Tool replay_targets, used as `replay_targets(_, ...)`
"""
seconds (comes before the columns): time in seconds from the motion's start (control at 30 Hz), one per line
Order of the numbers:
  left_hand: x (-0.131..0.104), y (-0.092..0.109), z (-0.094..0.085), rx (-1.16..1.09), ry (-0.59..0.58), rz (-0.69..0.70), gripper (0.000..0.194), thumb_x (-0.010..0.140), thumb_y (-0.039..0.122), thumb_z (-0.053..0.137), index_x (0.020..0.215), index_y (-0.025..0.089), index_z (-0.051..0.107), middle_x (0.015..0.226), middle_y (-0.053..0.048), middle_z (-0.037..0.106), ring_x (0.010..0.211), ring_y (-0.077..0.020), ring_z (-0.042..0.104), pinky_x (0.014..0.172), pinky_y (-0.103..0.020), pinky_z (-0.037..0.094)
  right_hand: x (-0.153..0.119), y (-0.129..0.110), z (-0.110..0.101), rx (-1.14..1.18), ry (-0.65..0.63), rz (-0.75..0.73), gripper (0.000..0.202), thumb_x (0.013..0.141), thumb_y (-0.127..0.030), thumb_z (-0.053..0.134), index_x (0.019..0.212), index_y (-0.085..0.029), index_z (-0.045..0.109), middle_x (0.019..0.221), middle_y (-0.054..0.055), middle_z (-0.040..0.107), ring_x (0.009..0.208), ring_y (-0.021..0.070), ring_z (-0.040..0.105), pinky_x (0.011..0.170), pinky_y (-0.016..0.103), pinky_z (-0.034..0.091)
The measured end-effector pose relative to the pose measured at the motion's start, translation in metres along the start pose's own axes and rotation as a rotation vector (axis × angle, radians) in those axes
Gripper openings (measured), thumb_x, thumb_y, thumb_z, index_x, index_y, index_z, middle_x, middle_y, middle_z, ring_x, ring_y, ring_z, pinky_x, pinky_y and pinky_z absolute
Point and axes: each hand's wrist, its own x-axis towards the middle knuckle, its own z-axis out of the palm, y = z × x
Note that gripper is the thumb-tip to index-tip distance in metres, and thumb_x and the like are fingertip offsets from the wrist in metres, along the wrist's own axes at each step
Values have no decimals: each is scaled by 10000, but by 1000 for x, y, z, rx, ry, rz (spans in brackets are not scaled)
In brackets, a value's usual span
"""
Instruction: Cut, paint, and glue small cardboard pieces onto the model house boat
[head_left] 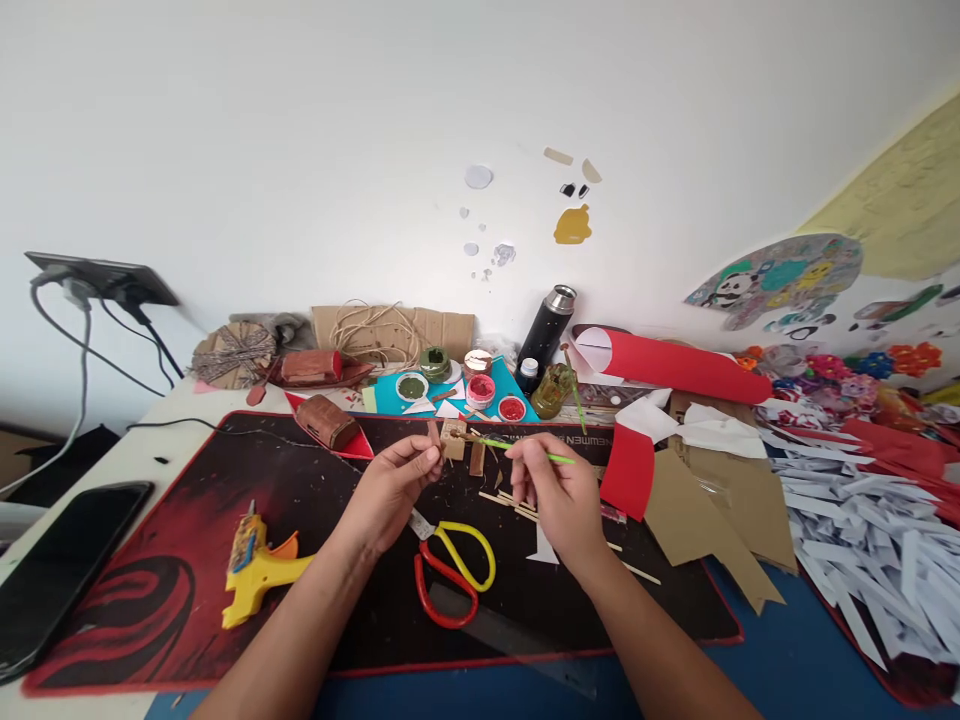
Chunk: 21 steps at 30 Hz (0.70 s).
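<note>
My left hand [405,475] is closed in a pinch on a small brown strip [433,433] that stands up from the fingertips. My right hand [556,490] grips a paintbrush [495,443] with a thin green handle. The brush's tip points left toward the brown strip; whether it touches is too small to tell. Behind the tip lies a small cardboard piece with holes [453,440], and a brown painted piece [477,459] rests just below. Scissors [454,575] with red and yellow handles lie between my forearms, blades partly hidden by my left hand.
A yellow glue gun [259,570] lies left on the dark mat [187,520]. Small model boats [330,425] stand behind it. Paint pots [480,390] sit on blue paper, beside a jar [553,392] and a black flask [546,325]. Cardboard [682,510] and paper strips [877,540] lie right.
</note>
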Motion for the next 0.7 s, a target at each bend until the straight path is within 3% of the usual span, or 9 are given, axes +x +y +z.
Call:
replay_targets(0.37,5,-3,-6,-206,-5,-65,324,664,261,1029,841,86,822,790,-59,713,687,-109,629,621,-187,552,-3,-17,4,131,67,-75,475,1071,-611,593,890,-195,734,645,9,655,468,130,621,421,230,402)
replay_targets(0.7,4,-4,-7,-206,-63,-73,307,679,235,1023,835,72,814,752,-51,690,678,-106,621,625,-187,544,-2,-17,13,133,26,-70,501,1074,-638,564,858,-202,686,657,6,642,475,127,615,416,229,391)
